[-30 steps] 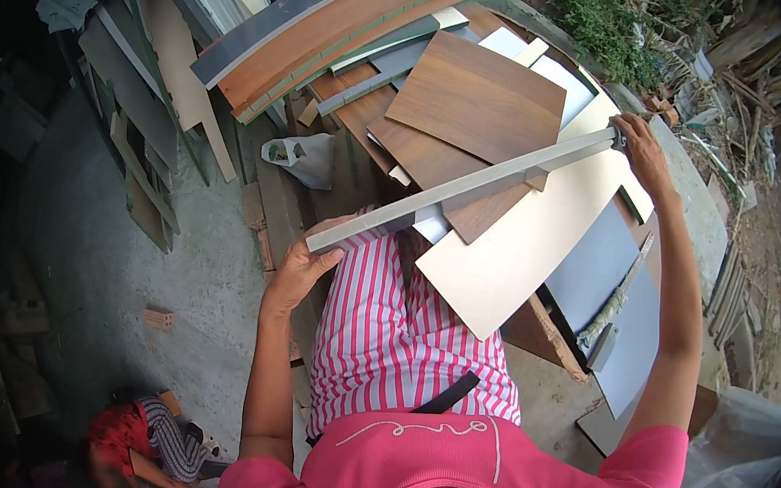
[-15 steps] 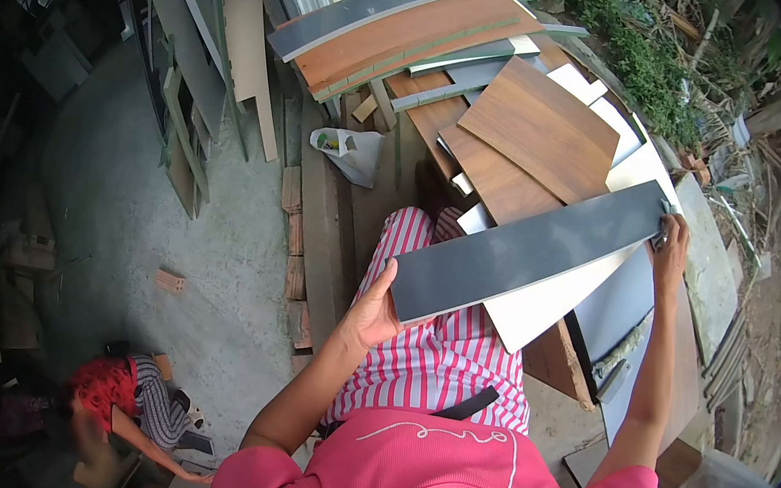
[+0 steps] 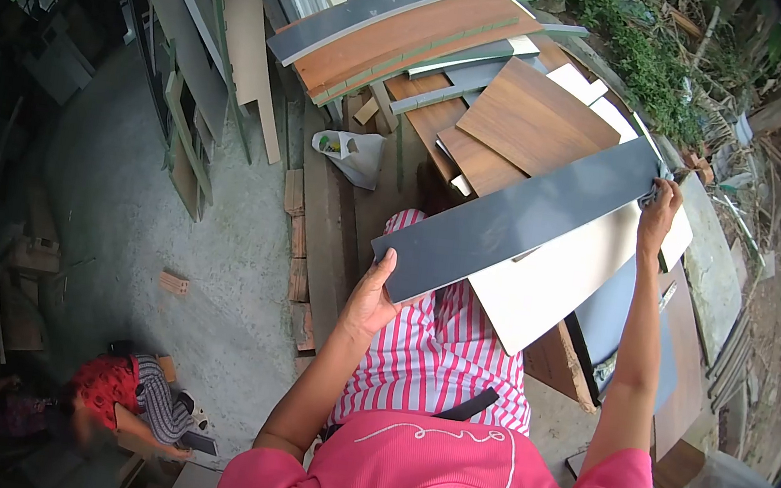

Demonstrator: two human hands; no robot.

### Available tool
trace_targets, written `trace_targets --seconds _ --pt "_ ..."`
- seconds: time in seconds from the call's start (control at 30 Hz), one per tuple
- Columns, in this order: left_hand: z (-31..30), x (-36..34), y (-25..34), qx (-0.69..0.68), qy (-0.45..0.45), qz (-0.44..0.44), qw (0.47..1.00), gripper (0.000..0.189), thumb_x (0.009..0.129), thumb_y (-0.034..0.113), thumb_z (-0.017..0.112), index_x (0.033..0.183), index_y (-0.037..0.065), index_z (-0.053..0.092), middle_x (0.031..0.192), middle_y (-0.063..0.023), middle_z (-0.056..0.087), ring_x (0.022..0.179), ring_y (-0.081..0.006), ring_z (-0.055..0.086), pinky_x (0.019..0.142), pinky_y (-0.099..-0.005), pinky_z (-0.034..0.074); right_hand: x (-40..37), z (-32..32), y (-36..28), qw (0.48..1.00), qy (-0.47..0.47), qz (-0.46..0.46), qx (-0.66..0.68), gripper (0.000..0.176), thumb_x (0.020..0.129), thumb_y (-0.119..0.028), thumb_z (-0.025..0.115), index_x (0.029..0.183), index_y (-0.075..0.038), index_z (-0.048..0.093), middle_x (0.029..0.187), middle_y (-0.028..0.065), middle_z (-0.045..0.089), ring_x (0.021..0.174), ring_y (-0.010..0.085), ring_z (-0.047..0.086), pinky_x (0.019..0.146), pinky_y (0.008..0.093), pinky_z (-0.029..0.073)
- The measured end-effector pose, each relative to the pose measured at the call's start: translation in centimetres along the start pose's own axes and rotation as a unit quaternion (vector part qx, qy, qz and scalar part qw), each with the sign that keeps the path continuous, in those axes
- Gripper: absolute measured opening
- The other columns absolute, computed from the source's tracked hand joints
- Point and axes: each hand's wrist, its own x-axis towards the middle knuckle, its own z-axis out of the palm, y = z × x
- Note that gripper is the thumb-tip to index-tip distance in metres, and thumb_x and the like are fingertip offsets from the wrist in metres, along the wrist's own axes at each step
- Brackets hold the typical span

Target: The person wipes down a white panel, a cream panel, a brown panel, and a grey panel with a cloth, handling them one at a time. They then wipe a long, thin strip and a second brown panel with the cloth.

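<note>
A long dark grey board lies slantwise above my lap. My left hand grips its lower left end, thumb on the top face and fingers underneath. At the far upper right end, my right hand is closed around a small bunched grey rag, against the board's end. Under the board, a white panel rests across my striped trousers, partly covered. Just beyond the board lie wood-grain panels.
Stacked boards stand ahead, with more leaning panels at the left. A white plastic bag sits by a brick-edged step. Another person bends low at the lower left. Plants grow at the upper right.
The dark grey board has shifted up and slightly left, uncovering more of the white panel. My right hand has risen with the board's far end; my left hand keeps its grip.
</note>
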Motion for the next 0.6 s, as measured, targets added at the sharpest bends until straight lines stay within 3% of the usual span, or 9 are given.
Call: trace_targets --seconds 0.13,0.2,0.27,0.33,0.37,0.4,0.47,0.53,0.6 --pt "-0.1 0.5 -0.2 0.037 -0.004 0.031 0.999 0.05 0.087 0.033 0.061 0.126 0.008 0.042 0.121 -0.0095 0.05 0.109 -0.0227 0.053 0.084 -0.0432 0.051 -1.8 1.3 0.8 0.994 -0.013 0.09 0.054 0.041 0.072 0.012 0.045 0.107 -0.006 0.057 0.113 0.0128 0.051 0.103 0.0284 0.054 0.086 0.0354 0.043" --pt "0.2 0.3 -0.1 0.074 -0.006 0.039 0.997 0.048 0.09 0.037 0.055 0.125 0.006 0.044 0.122 -0.0104 0.051 0.112 -0.0239 0.052 0.09 -0.0432 0.048 -2.7 0.1 -2.2 0.987 -0.002 0.143 0.07 0.039 0.074 0.011 0.045 0.106 -0.006 0.058 0.112 0.0124 0.051 0.1 0.0275 0.056 0.085 0.0347 0.044" --pt "0.1 0.5 -0.4 0.058 0.008 0.033 0.998 0.048 0.09 0.037 0.054 0.125 0.007 0.044 0.122 -0.0101 0.051 0.112 -0.0242 0.052 0.09 -0.0431 0.048 -3.6 -1.3 -8.8 0.959 -0.051 0.179 0.215 0.037 0.075 0.011 0.044 0.105 -0.006 0.059 0.112 0.0119 0.052 0.094 0.0262 0.057 0.083 0.0348 0.044" --pt "0.3 0.5 -0.6 0.045 0.018 0.026 0.998 0.047 0.09 0.038 0.054 0.125 0.007 0.044 0.122 -0.0098 0.051 0.112 -0.0245 0.052 0.09 -0.0431 0.048 -6.2 -1.7 -14.8 0.952 -0.14 0.083 0.26 0.038 0.074 0.013 0.047 0.104 -0.006 0.059 0.111 0.0116 0.053 0.095 0.0271 0.056 0.083 0.035 0.044" --pt "0.4 0.5 -0.7 0.027 0.01 0.022 0.999 0.05 0.09 0.042 0.052 0.127 0.008 0.043 0.124 -0.0087 0.05 0.114 -0.0233 0.051 0.091 -0.0428 0.047 -7.7 -2.3 -18.3 0.95 -0.178 -0.01 0.256 0.042 0.068 0.015 0.049 0.102 -0.006 0.059 0.109 0.0109 0.053 0.098 0.0286 0.054 0.084 0.0357 0.043" --pt "0.5 0.4 -0.8 0.01 0.002 0.02 1.0 0.053 0.091 0.046 0.05 0.128 0.009 0.041 0.126 -0.0075 0.049 0.116 -0.0221 0.049 0.091 -0.0425 0.046 -9.1 -3.3 -21.9 0.925 -0.247 -0.081 0.279 0.043 0.064 0.014 0.052 0.101 -0.007 0.059 0.11 0.01 0.053 0.102 0.0294 0.052 0.086 0.0371 0.043" --pt "-0.4 0.5 -1.1 -0.008 -0.019 0.025 0.999 0.054 0.091 0.049 0.045 0.129 0.01 0.041 0.127 -0.0072 0.048 0.116 -0.0216 0.049 0.093 -0.0422 0.043 -12.1 -2.7 -26.2 0.858 -0.288 -0.262 0.335 0.042 0.068 0.004 0.058 0.108 -0.007 0.058 0.114 0.0092 0.055 0.11 0.0289 0.05 0.094 0.0422 0.04" --pt "-0.8 0.6 -1.2 -0.029 -0.04 0.034 0.998 0.056 0.092 0.052 0.04 0.13 0.011 0.04 0.128 -0.0068 0.048 0.116 -0.021 0.049 0.096 -0.0419 0.041 -14.8 -2.8 -29.0 0.833 -0.345 -0.304 0.308 0.047 0.07 -0.002 0.06 0.116 -0.008 0.056 0.12 0.008 0.055 0.119 0.0284 0.047 0.101 0.0465 0.034" --pt "-0.9 0.5 -1.3 -0.019 0.031 0.021 0.999 0.055 0.093 0.052 0.036 0.132 0.013 0.039 0.13 -0.0063 0.047 0.117 -0.021 0.048 0.097 -0.0433 0.038 -15.2 -1.9 -28.3 0.84 -0.353 -0.301 0.283 0.048 0.072 -0.004 0.06 0.119 -0.009 0.055 0.125 0.0071 0.052 0.123 0.0274 0.044 0.103 0.0479 0.031"
